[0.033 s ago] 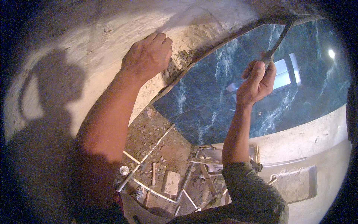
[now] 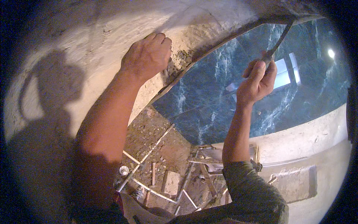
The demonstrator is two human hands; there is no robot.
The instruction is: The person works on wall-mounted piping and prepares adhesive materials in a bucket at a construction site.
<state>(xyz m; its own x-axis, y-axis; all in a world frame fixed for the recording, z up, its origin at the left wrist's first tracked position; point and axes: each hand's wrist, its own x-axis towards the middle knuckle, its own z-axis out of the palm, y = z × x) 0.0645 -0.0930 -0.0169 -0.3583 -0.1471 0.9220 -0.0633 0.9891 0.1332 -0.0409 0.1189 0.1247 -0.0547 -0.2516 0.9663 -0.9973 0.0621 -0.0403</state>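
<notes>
Right hand (image 2: 257, 80): fingers and thumb wrapped round the near end of a dark slim tool (image 2: 281, 39), firm grip. Tool is in the upper right of the frame, slanting up and right across the blue marbled panel (image 2: 220, 108), far end near the panel's dark edge strip (image 2: 238, 34); contact there can't be confirmed. Left hand (image 2: 147, 54): curled into a fist, upper middle of frame, back of hand to camera, up by the pale rough wall (image 2: 112, 30) and just left of a crumbly patch (image 2: 182, 58). Whether anything is in the fist: can't tell, the fingers hide it.

Handling, my judgement: tool looks light, thin, stiff along its length, maybe a little springy; not fragile. Best hold is the thicker near end, where the right hand already has it; the narrow far part gives less to grip and may be rough or sharp. Panel looks hard and glossy, reflecting a bright window shape, so probably slick and easy to scratch or chip. Crumbly patch probably sheds bits.

Versus earlier frame: almost nothing. Tool's far end maybe slightly further right, angle barely different. Both hands essentially same place, same grips. Hammer (image 2: 153, 173) and pale block (image 2: 171, 182), lower middle, unmoved.
</notes>
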